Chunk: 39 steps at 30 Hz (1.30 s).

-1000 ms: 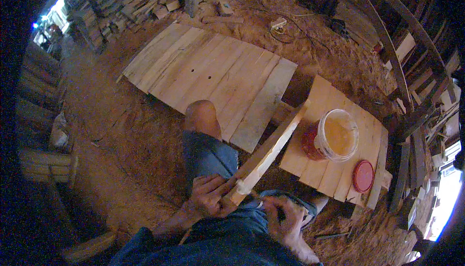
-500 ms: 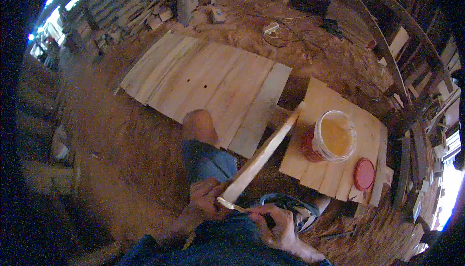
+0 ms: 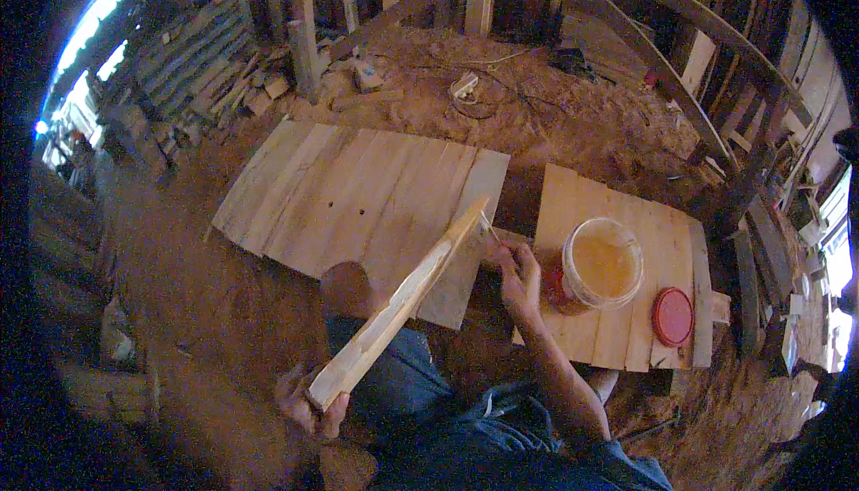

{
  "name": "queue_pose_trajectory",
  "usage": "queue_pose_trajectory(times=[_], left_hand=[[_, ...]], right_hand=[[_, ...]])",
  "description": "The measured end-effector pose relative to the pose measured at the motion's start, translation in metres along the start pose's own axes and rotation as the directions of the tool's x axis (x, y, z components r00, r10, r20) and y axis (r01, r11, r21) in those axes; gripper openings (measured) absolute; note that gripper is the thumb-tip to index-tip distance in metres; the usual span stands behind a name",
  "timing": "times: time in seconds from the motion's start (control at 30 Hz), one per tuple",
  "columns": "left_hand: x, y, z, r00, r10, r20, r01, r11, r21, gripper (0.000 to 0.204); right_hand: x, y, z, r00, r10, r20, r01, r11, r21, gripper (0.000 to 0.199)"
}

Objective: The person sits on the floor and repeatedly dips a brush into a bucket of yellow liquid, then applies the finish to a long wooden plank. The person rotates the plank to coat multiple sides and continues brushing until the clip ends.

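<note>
A long wooden strip [image 3: 394, 305] slants across my lap, its upper face smeared with a pale, wet-looking coating. Its near end is gripped by my left hand [image 3: 306, 404], fingers wrapped round the edge. At the strip's far end, my right hand [image 3: 519, 283] pinches a small thin stick [image 3: 488, 224] whose tip meets the wood; its exact kind is too small to tell. Just right of that hand stands an open bucket [image 3: 573, 292] with yellowish-tan contents. A round red lid [image 3: 673, 317] lies beside it.
The bucket and lid rest on a low board panel [image 3: 617, 348]. A larger plank panel [image 3: 358, 165] lies ahead to the left. Beyond are a power strip with cords [image 3: 463, 87], wood scraps [image 3: 237, 88] and a leaning beam [image 3: 644, 44]. Sawdust covers the floor.
My right hand has moved from the strip's near end to its far end with the stick. My left hand and the strip's near end have shifted left and down.
</note>
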<state>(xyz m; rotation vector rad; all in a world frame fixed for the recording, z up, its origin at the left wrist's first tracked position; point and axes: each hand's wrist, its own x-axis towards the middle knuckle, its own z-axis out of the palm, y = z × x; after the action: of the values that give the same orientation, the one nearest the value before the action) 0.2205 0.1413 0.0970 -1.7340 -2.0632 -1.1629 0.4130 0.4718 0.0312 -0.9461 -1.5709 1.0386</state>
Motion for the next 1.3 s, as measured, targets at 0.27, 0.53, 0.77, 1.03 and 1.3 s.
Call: queue_pose_trajectory(times=[0.27, 0.53, 0.77, 1.03, 1.3], left_hand=[[-0.028, -0.028, 0.010, 0.996, -0.043, -0.079, 0.049, 0.996, 0.074, 0.043], [-0.006, -0.006, -0.004, 0.970, -0.243, 0.013, 0.243, 0.967, -0.071, 0.045], [-0.010, -0.006, -0.002, 0.994, -0.083, -0.065, 0.096, 0.972, 0.217, 0.048], [0.017, 0.007, -0.030, 0.813, -0.405, 0.417, 0.415, 0.907, 0.072, 0.048], [-0.053, -0.018, 0.013, 0.889, -0.451, -0.080, 0.438, 0.888, -0.140, 0.050]], right_hand=[[0.049, 0.103, 0.065, 0.999, 0.021, -0.026, -0.025, 0.986, -0.166, 0.019], [0.038, 0.068, 0.005, 0.973, 0.000, 0.230, 0.143, 0.783, -0.605, 0.016], [0.073, 0.081, 0.019, 0.987, 0.060, 0.149, 0.014, 0.891, -0.455, 0.018], [-0.008, 0.003, 0.007, 0.915, 0.085, 0.394, 0.046, 0.949, -0.311, 0.015], [0.008, 0.001, 0.007, 0.907, 0.195, 0.374, -0.024, 0.909, -0.417, 0.018]])
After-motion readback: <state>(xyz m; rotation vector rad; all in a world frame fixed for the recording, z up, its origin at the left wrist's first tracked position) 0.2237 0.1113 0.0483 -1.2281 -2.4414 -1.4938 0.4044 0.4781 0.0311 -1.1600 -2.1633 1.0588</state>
